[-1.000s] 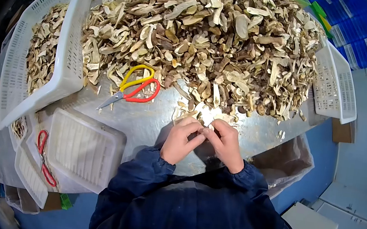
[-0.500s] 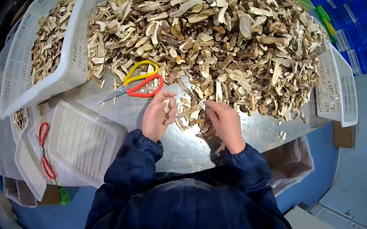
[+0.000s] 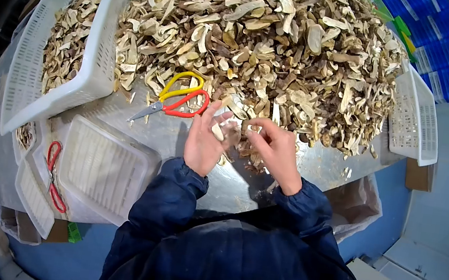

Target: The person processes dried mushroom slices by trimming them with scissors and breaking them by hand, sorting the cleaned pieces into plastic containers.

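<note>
A pale dried mushroom slice (image 3: 217, 132) rests in my left hand (image 3: 203, 147), which is turned palm up with its fingers partly spread and blurred. Facing it, my right hand (image 3: 278, 154) has thumb and forefinger pinched on a small brownish mushroom piece (image 3: 245, 127), partly hidden by the fingers. Just beyond both hands spreads a large heap of dried mushroom slices (image 3: 270, 50). Scissors with one yellow and one red handle (image 3: 176, 97) lie beside my left hand, their blades pointing left.
A white slotted basket (image 3: 99, 61) with mushroom slices stands at left; another white basket (image 3: 428, 119) is at right. A translucent lid-like tray (image 3: 110, 167) and red-handled scissors (image 3: 52, 177) lie front left. A lined bin (image 3: 357, 205) sits below the table's right edge.
My left hand has opened its curled fingers and shifted slightly right and up, with the slice still in it. My right hand stays pinched nearby. The whole view has shifted slightly.
</note>
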Demonstrator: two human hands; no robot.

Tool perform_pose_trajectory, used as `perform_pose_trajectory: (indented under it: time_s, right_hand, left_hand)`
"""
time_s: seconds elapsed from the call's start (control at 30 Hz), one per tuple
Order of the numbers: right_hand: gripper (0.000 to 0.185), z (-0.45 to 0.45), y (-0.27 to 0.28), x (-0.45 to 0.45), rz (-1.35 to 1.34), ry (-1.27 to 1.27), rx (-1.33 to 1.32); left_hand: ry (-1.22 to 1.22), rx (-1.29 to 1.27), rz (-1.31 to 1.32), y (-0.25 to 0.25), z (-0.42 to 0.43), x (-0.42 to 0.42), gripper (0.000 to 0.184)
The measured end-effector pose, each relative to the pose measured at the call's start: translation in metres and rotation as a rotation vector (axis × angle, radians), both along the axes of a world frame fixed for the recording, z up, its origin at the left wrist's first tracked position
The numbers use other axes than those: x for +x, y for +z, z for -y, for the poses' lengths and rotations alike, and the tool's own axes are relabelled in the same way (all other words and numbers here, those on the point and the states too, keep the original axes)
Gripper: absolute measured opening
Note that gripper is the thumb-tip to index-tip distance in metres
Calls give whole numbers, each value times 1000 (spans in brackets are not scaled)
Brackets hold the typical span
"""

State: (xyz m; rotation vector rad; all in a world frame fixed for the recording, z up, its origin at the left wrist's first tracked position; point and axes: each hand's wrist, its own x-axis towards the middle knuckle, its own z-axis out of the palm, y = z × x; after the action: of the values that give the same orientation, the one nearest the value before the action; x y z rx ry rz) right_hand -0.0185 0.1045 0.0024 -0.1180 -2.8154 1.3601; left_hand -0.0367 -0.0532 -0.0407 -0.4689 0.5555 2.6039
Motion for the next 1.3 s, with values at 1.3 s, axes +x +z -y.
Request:
perform_pose_trajectory:
  time_s: [1.3]
  right_hand:
    - [27,12,-22,14,197,24,-632]
  left_hand:
    - [-232,-242,-360,-22,17,1,16]
